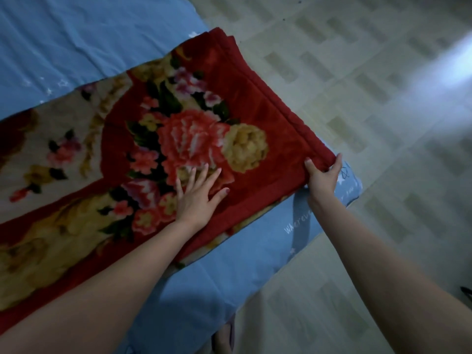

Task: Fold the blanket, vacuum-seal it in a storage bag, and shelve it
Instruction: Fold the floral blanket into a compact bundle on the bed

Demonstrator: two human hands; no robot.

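Blue cotton bed sheet, printed with small white stars and a line of white script, covers the mattress on which my thick red plush blanket with a pink and yellow flower print lies, folded into a long band running from the lower left to the mattress corner. Its doubled red hem lies along the bed's edge, beyond which the pale patterned floor tiles lie open. My left hand rests flat on the blanket, fingers spread wide. My right hand pinches the blanket's near corner, thumb on top.
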